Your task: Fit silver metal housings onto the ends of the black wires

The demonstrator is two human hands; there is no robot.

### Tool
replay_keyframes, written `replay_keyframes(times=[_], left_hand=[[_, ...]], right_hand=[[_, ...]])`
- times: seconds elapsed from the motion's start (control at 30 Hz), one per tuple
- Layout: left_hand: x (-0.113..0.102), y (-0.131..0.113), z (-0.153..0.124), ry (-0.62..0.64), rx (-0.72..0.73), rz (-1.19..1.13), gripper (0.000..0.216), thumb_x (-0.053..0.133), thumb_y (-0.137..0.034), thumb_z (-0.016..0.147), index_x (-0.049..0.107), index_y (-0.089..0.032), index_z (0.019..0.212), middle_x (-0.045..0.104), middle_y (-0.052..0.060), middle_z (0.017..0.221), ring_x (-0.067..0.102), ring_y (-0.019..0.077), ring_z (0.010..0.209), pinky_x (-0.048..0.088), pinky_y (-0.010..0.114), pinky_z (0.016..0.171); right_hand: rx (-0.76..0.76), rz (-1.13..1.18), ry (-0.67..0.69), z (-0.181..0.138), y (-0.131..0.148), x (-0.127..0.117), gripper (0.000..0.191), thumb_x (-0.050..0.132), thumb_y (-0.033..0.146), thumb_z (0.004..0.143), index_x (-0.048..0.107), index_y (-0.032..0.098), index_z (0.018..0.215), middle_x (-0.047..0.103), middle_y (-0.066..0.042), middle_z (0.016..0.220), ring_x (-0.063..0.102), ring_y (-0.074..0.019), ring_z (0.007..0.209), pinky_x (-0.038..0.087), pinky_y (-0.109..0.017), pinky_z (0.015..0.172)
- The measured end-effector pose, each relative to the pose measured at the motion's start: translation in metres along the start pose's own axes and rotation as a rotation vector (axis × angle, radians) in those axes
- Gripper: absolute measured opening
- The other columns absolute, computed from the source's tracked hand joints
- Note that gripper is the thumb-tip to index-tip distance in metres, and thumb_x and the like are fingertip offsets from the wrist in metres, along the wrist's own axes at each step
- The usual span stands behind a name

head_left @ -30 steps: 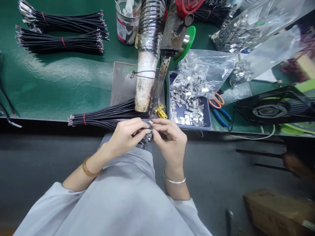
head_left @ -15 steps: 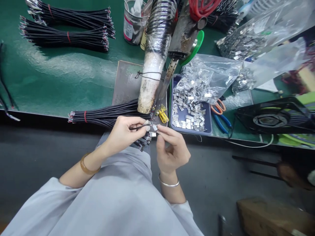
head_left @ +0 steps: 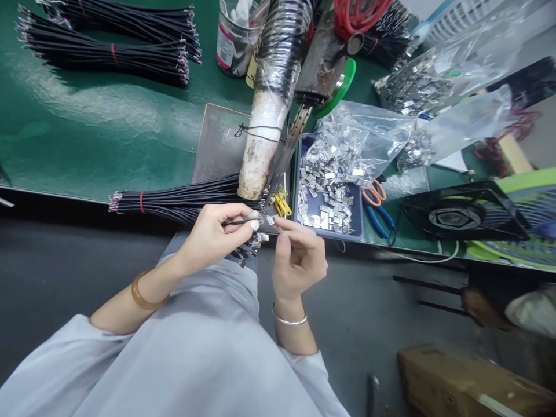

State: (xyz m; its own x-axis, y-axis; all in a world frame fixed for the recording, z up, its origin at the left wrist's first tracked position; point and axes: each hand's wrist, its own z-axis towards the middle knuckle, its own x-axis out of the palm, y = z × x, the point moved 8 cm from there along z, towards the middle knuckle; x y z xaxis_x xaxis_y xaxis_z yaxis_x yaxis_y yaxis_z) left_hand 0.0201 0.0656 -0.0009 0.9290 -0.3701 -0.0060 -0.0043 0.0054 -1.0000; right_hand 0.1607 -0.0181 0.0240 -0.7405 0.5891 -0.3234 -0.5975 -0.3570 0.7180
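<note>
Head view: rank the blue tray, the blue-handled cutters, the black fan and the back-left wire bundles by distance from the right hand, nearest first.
1. Blue tray, just right of and behind the right hand.
2. Blue-handled cutters, right of the tray.
3. Black fan, farther right.
4. Wire bundles, at the table's back left.

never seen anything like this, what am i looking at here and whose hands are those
This is one picture from a camera worn on a person's head, looking down at their own bare hands at a green workbench. No machine is involved. The left hand pinches one thin black wire; the right hand holds a small metal clip close to its tip. Beside them lies a tied bundle of black wires, and to the right a blue tray of more clips, partly under a plastic bag.
</note>
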Motion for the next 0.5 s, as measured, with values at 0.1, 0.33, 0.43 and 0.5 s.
replay_keyframes(times=[0.1,0.33,0.43,0.5], left_hand=[[-0.002,-0.002,0.001,-0.025,0.022,-0.005,0.018,0.066,-0.026,0.08,0.078,-0.013,0.076,0.064,0.001,0.062,0.045,0.0081,0.053,0.035,0.018,0.047],[-0.003,-0.004,0.001,-0.095,0.061,0.006,0.015,0.067,-0.023,0.077,0.078,-0.013,0.073,0.063,0.0,0.061,0.043,0.0071,0.051,0.036,0.018,0.048],[-0.002,-0.002,0.002,-0.131,0.036,-0.029,0.015,0.067,-0.022,0.076,0.078,-0.013,0.072,0.061,0.0,0.06,0.041,0.0066,0.051,0.036,0.019,0.048],[-0.001,0.0,0.003,-0.14,0.008,-0.041,0.016,0.067,-0.023,0.076,0.078,-0.013,0.071,0.056,-0.001,0.056,0.037,0.0063,0.049,0.032,0.019,0.046]], right_hand=[[0.035,0.009,0.018,0.001,-0.006,0.003,0.007,0.064,0.019,0.096,0.065,0.026,0.097,0.081,-0.005,0.103,0.079,-0.0204,0.096,0.067,-0.037,0.083],[-0.212,-0.161,0.063,0.007,0.012,0.008,0.017,0.071,0.014,0.091,0.065,0.029,0.095,0.083,-0.002,0.102,0.081,-0.0198,0.087,0.067,-0.034,0.075],[-0.279,-0.192,0.067,0.008,0.015,0.01,0.02,0.07,0.011,0.091,0.065,0.03,0.095,0.083,-0.001,0.102,0.081,-0.019,0.088,0.066,-0.032,0.075],[-0.299,-0.194,0.063,0.01,0.014,0.011,0.022,0.07,0.009,0.09,0.065,0.03,0.095,0.083,-0.001,0.103,0.081,-0.0185,0.089,0.066,-0.031,0.077]])
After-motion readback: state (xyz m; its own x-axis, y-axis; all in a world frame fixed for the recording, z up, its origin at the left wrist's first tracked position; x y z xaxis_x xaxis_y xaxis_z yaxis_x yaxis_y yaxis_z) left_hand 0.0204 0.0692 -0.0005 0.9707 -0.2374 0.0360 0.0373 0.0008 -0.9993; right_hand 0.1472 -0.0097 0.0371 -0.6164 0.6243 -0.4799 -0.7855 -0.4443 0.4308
